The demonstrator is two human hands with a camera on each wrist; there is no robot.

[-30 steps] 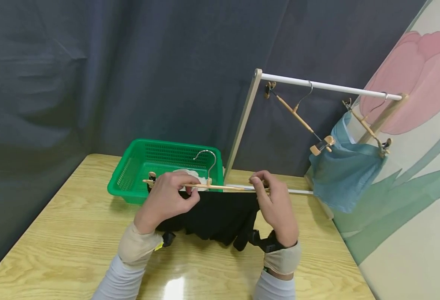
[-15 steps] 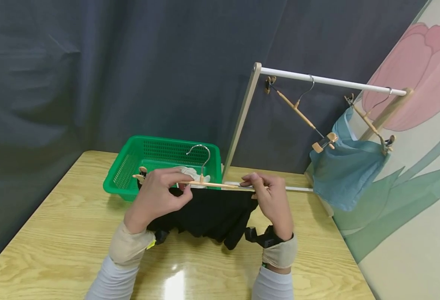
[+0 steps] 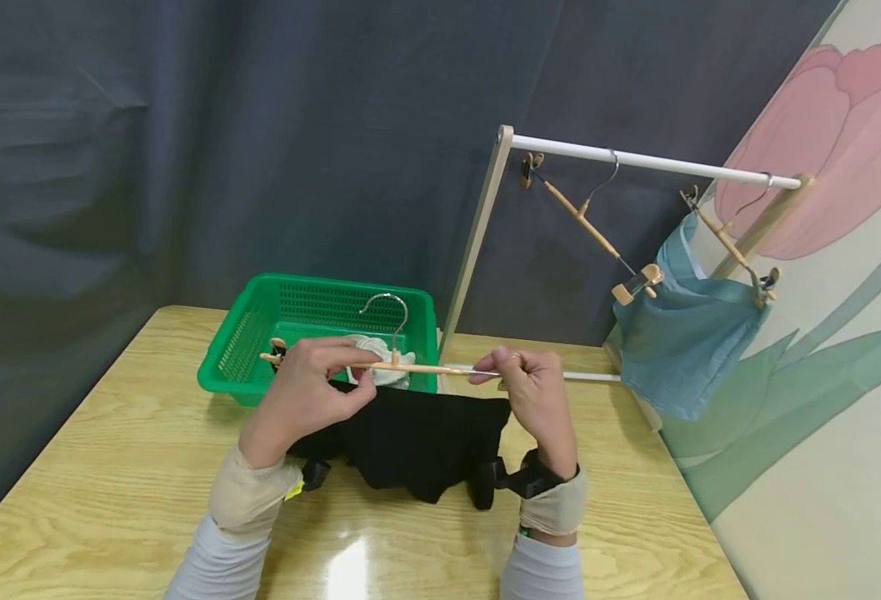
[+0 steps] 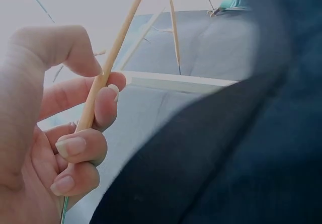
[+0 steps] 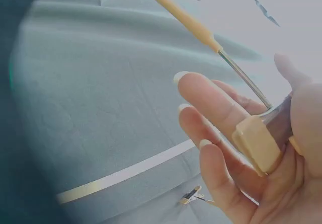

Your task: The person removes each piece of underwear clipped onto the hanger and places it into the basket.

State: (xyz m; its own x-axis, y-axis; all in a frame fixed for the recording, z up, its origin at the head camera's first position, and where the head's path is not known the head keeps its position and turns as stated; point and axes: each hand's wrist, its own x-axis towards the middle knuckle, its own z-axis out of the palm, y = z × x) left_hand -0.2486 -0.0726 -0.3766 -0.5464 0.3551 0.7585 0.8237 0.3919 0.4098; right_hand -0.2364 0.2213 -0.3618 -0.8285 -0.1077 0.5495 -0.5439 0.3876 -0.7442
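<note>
Black cloth (image 3: 425, 437) has sagged lower at centre frame, its right corner just below the crosswise hanger (image 3: 419, 367), nearest the right hand (image 3: 536, 400) gripping the clip (image 5: 259, 146); left hand (image 3: 311, 396) pinches the bar (image 4: 124, 32).

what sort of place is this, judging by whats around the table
Probably an indoor room with a corner set up for tabletop work, though its exact use can't be told: a dark cloth backdrop hangs behind, a small clothes rack stands on the wood-grain table, and a flower mural covers the wall.
</note>
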